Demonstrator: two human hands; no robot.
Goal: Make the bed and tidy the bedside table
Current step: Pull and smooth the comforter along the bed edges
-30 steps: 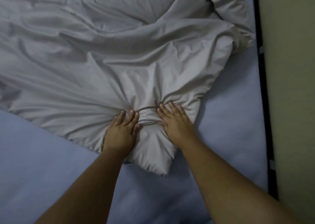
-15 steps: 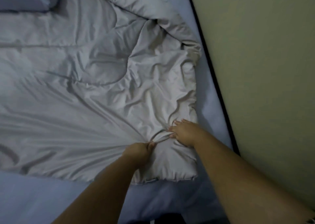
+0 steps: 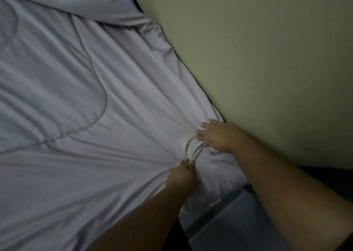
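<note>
A pale grey quilt [image 3: 80, 105] lies spread over most of the bed, its stitched curves showing on the left and its far edge folded back on itself near the top of the view. Its near right corner sits by the wall [image 3: 248, 50], at the corner of the bed, where the fabric is gathered into tight creases that fan out across the cover. The left hand [image 3: 180, 176] is closed into a fist on a pinch of quilt just inside that corner, knuckles up. The right hand [image 3: 217, 135] rests just beyond it, nearer the wall, fingers [image 3: 205, 125] bent and pressed into the bunched cloth, gripping a fold of it. The two hands are near each other with a small loop of fabric between them. Below the corner, the mattress side [image 3: 235, 229] shows, blue-grey with a dark band.
</note>
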